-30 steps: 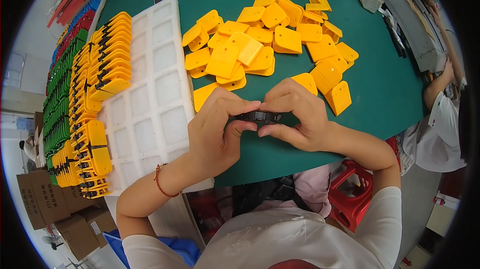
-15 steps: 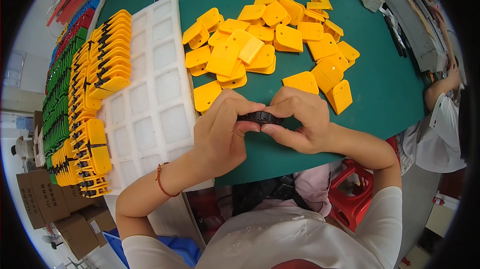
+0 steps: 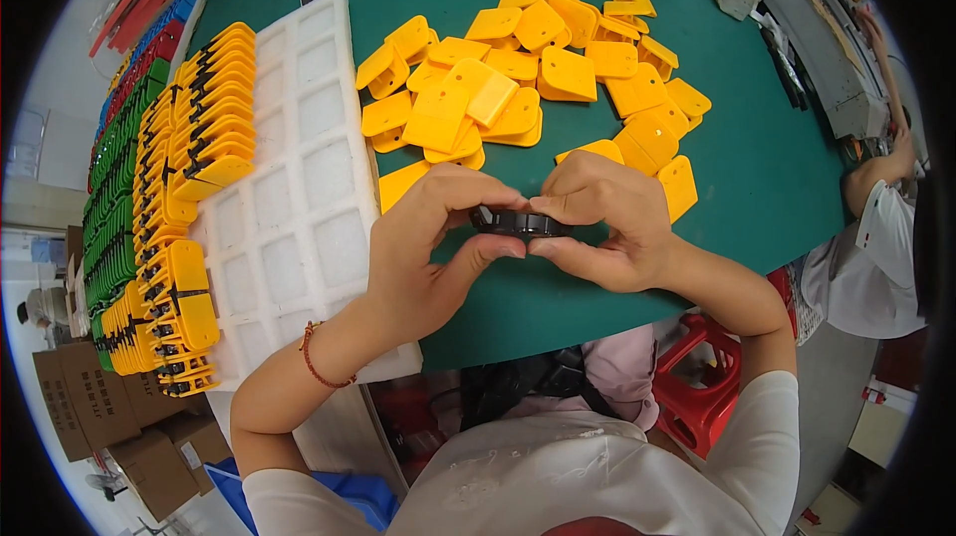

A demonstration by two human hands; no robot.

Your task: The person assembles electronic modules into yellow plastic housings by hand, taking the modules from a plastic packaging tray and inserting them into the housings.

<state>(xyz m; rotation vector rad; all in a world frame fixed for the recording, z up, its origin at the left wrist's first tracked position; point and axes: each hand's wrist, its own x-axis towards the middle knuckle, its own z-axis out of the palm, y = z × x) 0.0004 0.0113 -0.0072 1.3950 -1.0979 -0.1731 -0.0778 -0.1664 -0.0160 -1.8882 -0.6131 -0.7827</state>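
My left hand [image 3: 423, 242] and right hand [image 3: 602, 222] pinch one small black part [image 3: 518, 222] between them — fingertips closed on it. Yellow plastic plates [image 3: 528, 78] lie heaped just beyond.

left hand [image 3: 423, 242]: has shifted slightly toward the person, with the thumb now pressed up under the small black part [image 3: 518, 222].
right hand [image 3: 602, 222]: has closed in a little, its fingers [image 3: 558, 203] now meeting the left's over the part.
black part: a little more of it shows between the hands.

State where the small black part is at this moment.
In the head view, the small black part sits at centre, pinched between the left hand and right hand, above the green table, just below the yellow pieces.
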